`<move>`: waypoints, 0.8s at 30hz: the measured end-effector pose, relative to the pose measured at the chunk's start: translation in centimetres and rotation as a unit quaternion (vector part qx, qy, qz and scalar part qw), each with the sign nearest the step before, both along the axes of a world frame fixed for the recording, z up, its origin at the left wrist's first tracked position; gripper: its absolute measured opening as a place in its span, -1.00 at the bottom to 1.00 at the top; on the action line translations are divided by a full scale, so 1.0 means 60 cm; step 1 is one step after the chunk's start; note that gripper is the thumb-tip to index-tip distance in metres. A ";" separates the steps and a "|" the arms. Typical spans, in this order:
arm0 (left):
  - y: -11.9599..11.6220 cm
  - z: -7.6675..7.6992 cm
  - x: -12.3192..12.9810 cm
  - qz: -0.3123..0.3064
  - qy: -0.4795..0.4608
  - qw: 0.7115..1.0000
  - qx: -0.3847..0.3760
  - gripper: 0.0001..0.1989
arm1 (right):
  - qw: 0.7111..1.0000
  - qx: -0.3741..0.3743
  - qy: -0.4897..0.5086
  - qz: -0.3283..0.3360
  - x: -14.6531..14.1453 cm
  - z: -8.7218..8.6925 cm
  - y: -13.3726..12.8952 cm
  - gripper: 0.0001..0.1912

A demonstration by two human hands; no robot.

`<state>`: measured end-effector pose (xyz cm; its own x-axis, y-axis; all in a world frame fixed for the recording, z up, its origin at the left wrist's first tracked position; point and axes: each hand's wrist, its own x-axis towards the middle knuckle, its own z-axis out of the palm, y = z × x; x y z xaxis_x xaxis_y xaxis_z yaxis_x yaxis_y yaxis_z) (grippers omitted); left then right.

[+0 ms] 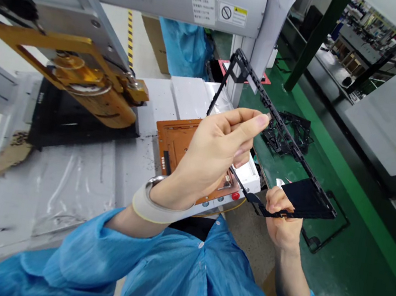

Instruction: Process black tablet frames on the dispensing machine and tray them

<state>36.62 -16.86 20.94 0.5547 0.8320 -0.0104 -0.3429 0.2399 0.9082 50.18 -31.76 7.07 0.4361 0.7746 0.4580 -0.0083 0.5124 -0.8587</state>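
A thin black rectangular frame (pixel 291 143), with a dark panel (pixel 304 197) at its lower right corner, is held up at a tilt. My right hand (pixel 283 216) grips its lower edge, fingers wrapped round it. My left hand (pixel 223 147), with a white band at the wrist, reaches across the frame's opening; its thumb and forefinger are pinched together at the long upper bar. Anything between those fingertips is too small to make out. Behind my left hand lies an orange fixture plate (pixel 174 139) with a recessed outline.
At left, a machine with a golden cylinder and bracket (pixel 92 94) stands over a black plate (pixel 67 130). Several black frames (pixel 288 133) lie in a heap on the green surface at right. A red button (pixel 235 195) sits on the fixture's front edge.
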 end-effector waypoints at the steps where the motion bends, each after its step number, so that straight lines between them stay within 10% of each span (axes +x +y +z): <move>1: 0.000 0.000 0.000 -0.001 0.000 1.000 0.000 -0.76 | 1.000 -0.006 -0.002 -0.009 0.000 0.000 0.000 -0.66; 24: -0.004 0.008 0.003 0.003 0.031 0.999 0.018 -0.72 | 0.999 -0.030 -0.011 -0.035 0.005 0.003 0.002 -0.57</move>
<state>36.78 -17.12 21.43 0.5495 0.8354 -0.0142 -0.2875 0.2050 0.9356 50.46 -31.66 7.27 0.4797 0.7691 0.4223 0.0454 0.4588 -0.8874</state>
